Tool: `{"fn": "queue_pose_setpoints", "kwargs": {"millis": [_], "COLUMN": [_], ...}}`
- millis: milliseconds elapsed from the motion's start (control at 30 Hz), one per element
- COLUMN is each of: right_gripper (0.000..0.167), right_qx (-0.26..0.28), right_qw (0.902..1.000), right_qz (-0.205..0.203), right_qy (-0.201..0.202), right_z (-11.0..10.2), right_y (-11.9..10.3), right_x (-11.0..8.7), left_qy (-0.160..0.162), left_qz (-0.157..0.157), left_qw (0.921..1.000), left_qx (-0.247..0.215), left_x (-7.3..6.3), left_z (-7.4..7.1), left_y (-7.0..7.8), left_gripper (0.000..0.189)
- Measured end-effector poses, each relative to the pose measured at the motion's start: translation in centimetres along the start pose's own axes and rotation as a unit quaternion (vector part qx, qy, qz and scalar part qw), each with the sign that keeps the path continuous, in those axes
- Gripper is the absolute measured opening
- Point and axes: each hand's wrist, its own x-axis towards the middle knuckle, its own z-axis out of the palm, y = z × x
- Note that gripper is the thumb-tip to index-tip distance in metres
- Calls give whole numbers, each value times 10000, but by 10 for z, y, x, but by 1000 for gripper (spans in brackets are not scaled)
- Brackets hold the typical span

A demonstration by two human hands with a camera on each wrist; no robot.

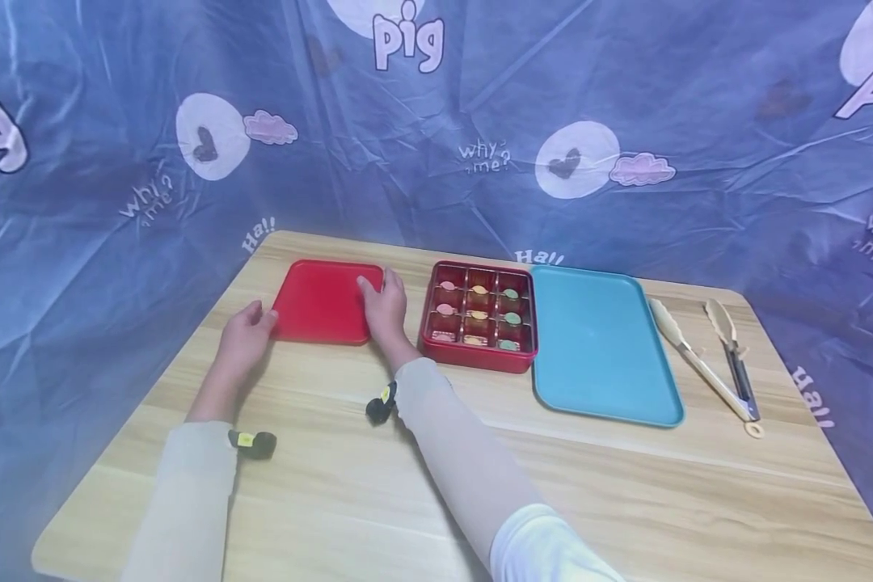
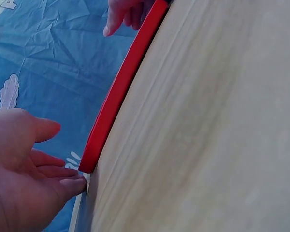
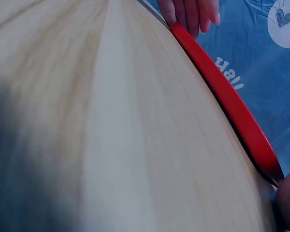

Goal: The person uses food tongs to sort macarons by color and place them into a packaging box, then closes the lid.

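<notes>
A red square lid (image 1: 323, 301) lies on the table between the two hands. My left hand (image 1: 243, 335) is at its left edge; in the left wrist view, that hand (image 2: 26, 169) has its fingers loosely bent beside the lid's corner, without gripping it. My right hand (image 1: 385, 307) is at the lid's right edge, its thumb over the top and its fingers along the side. In the right wrist view only a part of it shows at the lower right. Just right of this hand stands a red box (image 1: 480, 360) with a divided insert holding pink, yellow and green pieces.
A blue tray (image 1: 596, 347) lies against the box's right side. Farther right, cream-tipped tongs (image 1: 706, 376) rest spread on the wooden table (image 1: 349, 501). Blue printed cloth (image 1: 422, 162) hangs behind the table and along its sides.
</notes>
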Motion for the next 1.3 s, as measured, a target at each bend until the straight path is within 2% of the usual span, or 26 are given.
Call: {"fn": "queue_pose_setpoints", "kwargs": {"millis": [300, 400, 500, 600, 700, 967, 1167, 1300], "right_gripper": [65, 64, 64, 63, 60, 57, 58, 59], "right_qx": [29, 108, 245, 373, 543, 962, 1438, 1899], "right_qw": [10000, 9999, 9994, 9988, 9977, 9937, 9878, 9802], "right_qz": [78, 110, 183, 222, 181, 176, 194, 210], "right_qy": [-20, 35, 128, 234, 356, 541, 571, 522], "right_z": [4, 5, 5, 5, 5, 2, -1, -4], "right_y": [-3, -3, -3, -3, -2, -4, -13, -24], "right_x": [-4, -5, -5, -5, -5, -6, -7, -6], "left_qy": [22, 90, 158, 164, 207, 226, 592, 802], "left_qz": [129, 38, -137, -338, -497, -602, -595, -603], "left_qw": [9975, 9945, 9876, 9772, 9691, 9615, 9368, 9253], "left_qx": [-701, -1039, -1554, -2092, -2408, -2673, -3397, -3658], "left_x": [-1, -2, -1, 0, -1, -4, -12, -16], "left_z": [3, 5, 7, 7, 6, 1, -10, -18], "left_y": [-2, -2, -2, -3, -4, -2, 7, 13], "left_gripper": [58, 56, 53, 54, 54, 54, 53, 53]}}
